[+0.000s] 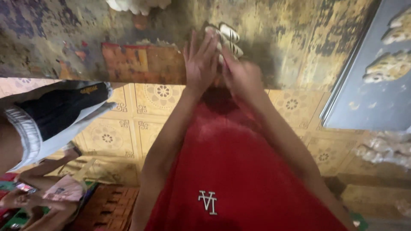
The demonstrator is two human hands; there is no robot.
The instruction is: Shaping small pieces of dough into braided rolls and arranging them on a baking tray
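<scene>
left hand (200, 60), right hand (239, 72), pressing pale ridged dough pieces (227, 40), worn mottled worktop (278, 42)

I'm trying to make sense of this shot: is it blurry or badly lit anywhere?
Head view: warm, dim light; both hands, left hand and right hand, are smeared by motion blur, as are the pale pieces at their fingertips; the metal tray at right is soft; the wide lens bends the tiled floor.
</scene>
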